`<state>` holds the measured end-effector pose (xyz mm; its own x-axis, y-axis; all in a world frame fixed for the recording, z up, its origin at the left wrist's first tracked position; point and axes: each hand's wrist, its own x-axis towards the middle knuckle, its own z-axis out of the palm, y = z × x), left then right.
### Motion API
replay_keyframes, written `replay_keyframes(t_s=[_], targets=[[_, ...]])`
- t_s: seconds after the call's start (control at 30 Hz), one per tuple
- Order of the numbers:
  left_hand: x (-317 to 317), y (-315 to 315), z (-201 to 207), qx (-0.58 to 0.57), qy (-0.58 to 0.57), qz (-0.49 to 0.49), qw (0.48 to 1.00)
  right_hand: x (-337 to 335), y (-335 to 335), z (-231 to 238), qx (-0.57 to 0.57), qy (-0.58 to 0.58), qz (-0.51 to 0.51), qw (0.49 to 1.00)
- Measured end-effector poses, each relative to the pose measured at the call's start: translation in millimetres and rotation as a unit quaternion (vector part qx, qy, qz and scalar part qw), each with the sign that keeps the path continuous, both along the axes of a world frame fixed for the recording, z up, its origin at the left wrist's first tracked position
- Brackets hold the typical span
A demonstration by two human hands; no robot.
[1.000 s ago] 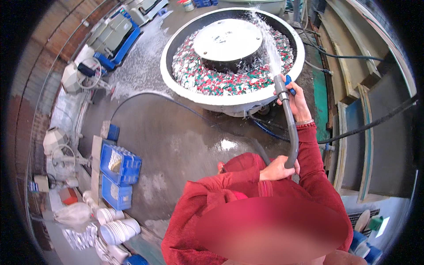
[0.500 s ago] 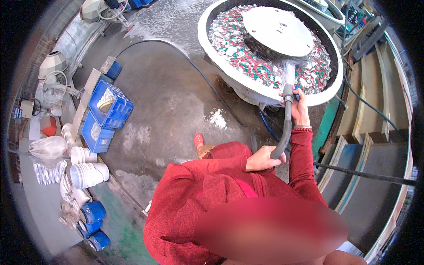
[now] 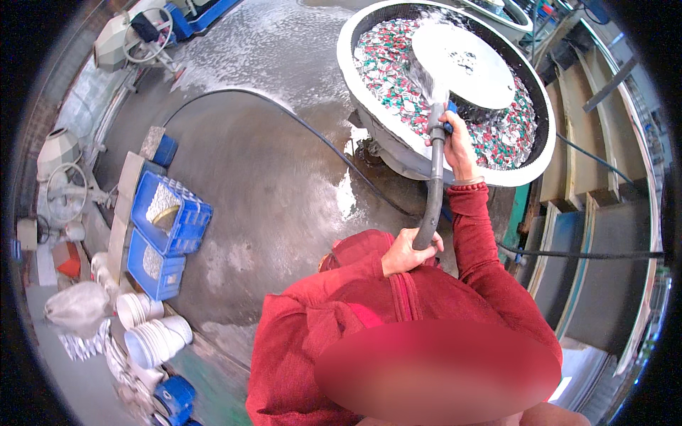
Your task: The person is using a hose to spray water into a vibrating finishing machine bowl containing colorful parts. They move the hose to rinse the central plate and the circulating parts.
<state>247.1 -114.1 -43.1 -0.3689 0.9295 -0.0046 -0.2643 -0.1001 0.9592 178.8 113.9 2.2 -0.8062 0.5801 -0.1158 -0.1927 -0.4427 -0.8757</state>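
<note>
My right hand (image 3: 462,149), a beaded bracelet at its wrist, is closed round the front end of a grey water hose (image 3: 433,190), beside a small blue valve handle (image 3: 448,116). Lower down, my left hand (image 3: 410,253) grips the bent part of the same hose near my body. Water sprays from its end into a large round tub (image 3: 369,117) with a white rim and dark inner wall. Many small red, green and white pieces (image 3: 387,67) fill the tub. A round white cover (image 3: 442,53) stands over its middle, wetted by the spray.
Blue crates (image 3: 160,266) with white granules, stacked white buckets (image 3: 160,342) and a blue drum (image 3: 174,397) line the left side. A dark hose (image 3: 327,138) crosses the wet floor (image 3: 263,170). Long troughs (image 3: 597,263) stand on the right, and foam lies at the back.
Both hands have swung the hose leftward and its end farther forward. The spray now strikes the left side of the white cover instead of its near edge. The whole view has shifted slightly.
</note>
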Motion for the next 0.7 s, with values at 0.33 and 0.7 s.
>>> replay_keyframes(t_s=[0.33,0.7], targets=[[-97.5,-64.2,-0.5,0.002,0.056,0.091,0.994,-53.7,-42.1,-34.5,-0.051,-0.073,-0.045,0.995],[-187.0,-81.1,-1.5,0.004,0.104,0.18,0.978,-153.2,-50.0,-46.3,-0.023,-0.03,-0.002,0.999]])
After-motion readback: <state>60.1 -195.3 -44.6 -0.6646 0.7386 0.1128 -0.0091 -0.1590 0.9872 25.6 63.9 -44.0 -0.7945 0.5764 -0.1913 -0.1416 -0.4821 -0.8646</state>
